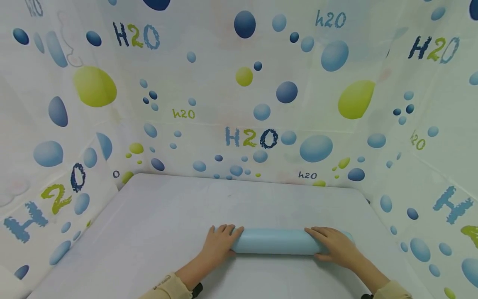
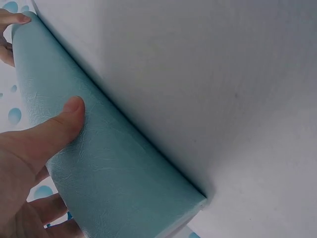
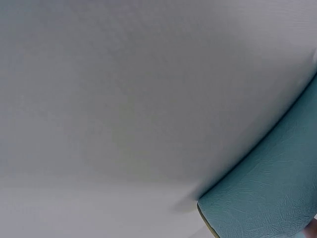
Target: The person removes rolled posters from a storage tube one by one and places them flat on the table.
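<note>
A light blue roll [image 1: 274, 241] with a creased, leather-like surface, which looks like a rolled-up mat, lies crosswise on the white table. My left hand [image 1: 220, 241] grips its left end, fingers over the top. In the left wrist view the thumb of this hand [image 2: 34, 153] presses on the roll [image 2: 106, 163], and the fingers reach round its other side. Near the roll's right end my right hand [image 1: 336, 245] holds it, with the thumb on the near side. The right wrist view shows the roll's end [image 3: 262, 198] and only a bit of a finger [image 3: 312, 229].
The white tabletop [image 1: 179, 207] spreads around the roll. White sheets with blue and green bubbles and "H2O" lettering form a back wall [image 1: 216, 83], a left wall [image 1: 22, 124] and a right wall [image 1: 448, 158] about the table.
</note>
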